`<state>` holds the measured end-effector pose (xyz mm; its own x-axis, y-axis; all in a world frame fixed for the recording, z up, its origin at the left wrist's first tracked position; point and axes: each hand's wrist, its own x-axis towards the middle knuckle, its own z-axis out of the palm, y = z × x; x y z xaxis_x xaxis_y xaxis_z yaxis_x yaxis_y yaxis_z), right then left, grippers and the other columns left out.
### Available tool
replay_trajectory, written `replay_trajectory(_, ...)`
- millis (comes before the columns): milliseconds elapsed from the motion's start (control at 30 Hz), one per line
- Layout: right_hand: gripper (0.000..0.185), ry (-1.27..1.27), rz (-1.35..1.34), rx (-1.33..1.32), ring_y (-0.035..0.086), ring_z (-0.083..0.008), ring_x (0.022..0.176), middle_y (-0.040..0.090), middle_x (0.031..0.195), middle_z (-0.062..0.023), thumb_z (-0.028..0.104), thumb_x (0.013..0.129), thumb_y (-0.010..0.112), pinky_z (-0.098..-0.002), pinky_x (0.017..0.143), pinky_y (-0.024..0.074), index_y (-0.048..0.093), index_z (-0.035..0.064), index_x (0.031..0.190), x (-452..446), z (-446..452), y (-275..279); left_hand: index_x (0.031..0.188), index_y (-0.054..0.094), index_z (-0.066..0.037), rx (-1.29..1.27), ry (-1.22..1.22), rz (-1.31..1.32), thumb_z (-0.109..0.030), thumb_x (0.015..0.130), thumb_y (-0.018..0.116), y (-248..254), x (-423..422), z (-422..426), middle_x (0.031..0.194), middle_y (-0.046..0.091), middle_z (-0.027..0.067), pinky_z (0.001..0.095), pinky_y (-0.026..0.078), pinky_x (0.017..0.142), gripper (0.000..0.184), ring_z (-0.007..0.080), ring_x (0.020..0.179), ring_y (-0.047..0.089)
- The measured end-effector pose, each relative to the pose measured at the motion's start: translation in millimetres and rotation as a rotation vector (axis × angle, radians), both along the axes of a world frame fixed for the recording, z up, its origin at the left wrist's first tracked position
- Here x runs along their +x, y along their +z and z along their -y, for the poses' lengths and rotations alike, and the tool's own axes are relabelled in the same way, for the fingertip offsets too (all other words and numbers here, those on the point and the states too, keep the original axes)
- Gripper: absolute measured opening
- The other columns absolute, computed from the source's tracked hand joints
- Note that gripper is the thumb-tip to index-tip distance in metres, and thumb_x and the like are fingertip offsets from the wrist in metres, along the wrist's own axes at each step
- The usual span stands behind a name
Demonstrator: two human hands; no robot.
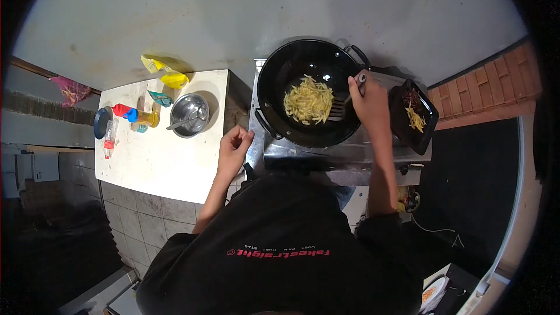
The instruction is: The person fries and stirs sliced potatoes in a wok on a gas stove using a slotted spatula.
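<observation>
My right hand [368, 102] is wrapped round the handle of a slotted spatula [336, 111], whose slotted head is down in a black wok [280, 81]. Pale yellow shredded potato [309, 100] lies heaped in the middle of the wok, touching or just beside the spatula's head. Near the wok's lower left handle, my left hand [236, 142] hangs in the air with its fingers curled in and nothing visible in them. The wok sits on a steel stove [326, 160].
Right of the wok, a black tray [430, 118] holds yellow shreds and dark dried pieces. On the white table [169, 163] at left stand a steel bowl [188, 123] with a spoon, several bottles, and a yellow packet [174, 79]. A wall rises behind the stove.
</observation>
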<state>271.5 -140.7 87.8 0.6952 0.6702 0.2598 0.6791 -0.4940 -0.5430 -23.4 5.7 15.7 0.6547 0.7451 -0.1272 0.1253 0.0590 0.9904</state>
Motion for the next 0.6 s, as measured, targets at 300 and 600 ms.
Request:
replay_trajectory(300, 0.004, 0.094, -0.293, 0.440, 0.059, -0.0151, 0.056, 0.060, 0.070, -0.0109, 0.003, 0.092, 0.062, -0.0298, 0.050, 0.0426, 0.059, 0.0025, 0.094, -84, -6, -22, 0.073, 0.046, -0.009, -0.017, -0.007, -0.036, -0.013, 0.097, 0.062, 1, 0, -1, 0.064, 0.039, -0.0091, 0.0219, 0.025, 0.052, 0.029, 0.0007, 0.059, 0.032)
replay_trajectory(600, 0.018, 0.270, -0.180, 0.223, 0.061, -0.0299, 0.073, 0.052, 0.089, -0.0126, 0.004, 0.087, 0.067, -0.0385, 0.062, 0.0478, 0.064, 0.0052, 0.104, -121, 39, -20, 0.073, 0.047, -0.008, -0.017, -0.027, -0.036, -0.012, 0.098, 0.061, 1, 1, -3, 0.064, 0.038, -0.0091, 0.0219, 0.024, 0.052, 0.029, 0.0005, 0.058, 0.032)
